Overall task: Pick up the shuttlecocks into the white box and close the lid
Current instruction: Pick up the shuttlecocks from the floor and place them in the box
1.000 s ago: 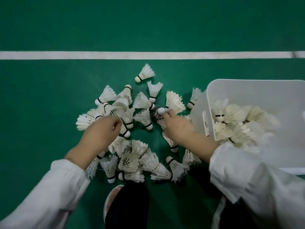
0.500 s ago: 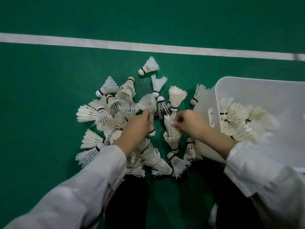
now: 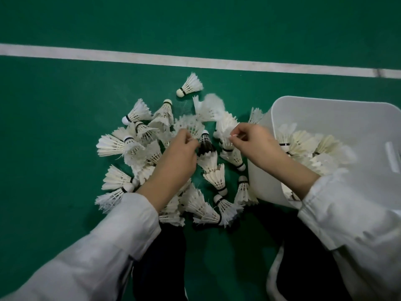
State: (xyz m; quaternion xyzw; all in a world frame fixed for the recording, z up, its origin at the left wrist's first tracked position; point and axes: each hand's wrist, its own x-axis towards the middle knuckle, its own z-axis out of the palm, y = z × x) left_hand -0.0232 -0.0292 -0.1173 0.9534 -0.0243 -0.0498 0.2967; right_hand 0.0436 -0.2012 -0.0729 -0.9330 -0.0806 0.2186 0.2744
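My left hand (image 3: 178,157) pinched a shuttlecock (image 3: 191,127) mid-pile; my right hand (image 3: 253,142) pinched another beside the white box (image 3: 325,111) at right. I judged it part-filled, many shuttlecocks lying outside, lid unseen.

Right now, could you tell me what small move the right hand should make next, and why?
Probably swing the right hand over the white box and let go: it pinches a shuttlecock by its feathers, and the box stands right beside it.
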